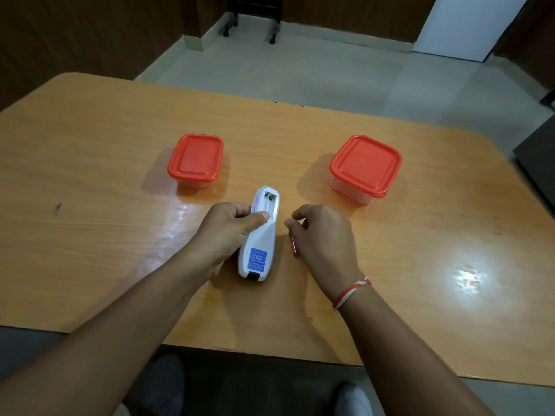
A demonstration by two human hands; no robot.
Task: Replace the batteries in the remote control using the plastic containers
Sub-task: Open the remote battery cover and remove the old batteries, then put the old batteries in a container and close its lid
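Observation:
A white remote control [258, 244] lies face down on the wooden table [105, 163], its blue label toward me. The battery compartment [268, 202] at its far end is uncovered. My left hand [228, 232] grips the remote from the left, thumb pressed across the compartment. My right hand [321, 235] hovers just right of the remote with its fingers curled around a small reddish battery [293, 245], most of which is hidden by the palm. Two clear plastic containers with red lids stand behind, both closed: one at left [195, 159], one at right [365, 166].
The table's near edge [240, 351] runs just above my knees and shoes. Beyond the far edge there is tiled floor, a wheeled stand [253, 22] and a white panel [462, 25]. A dark object [537, 157] sits past the table's right end.

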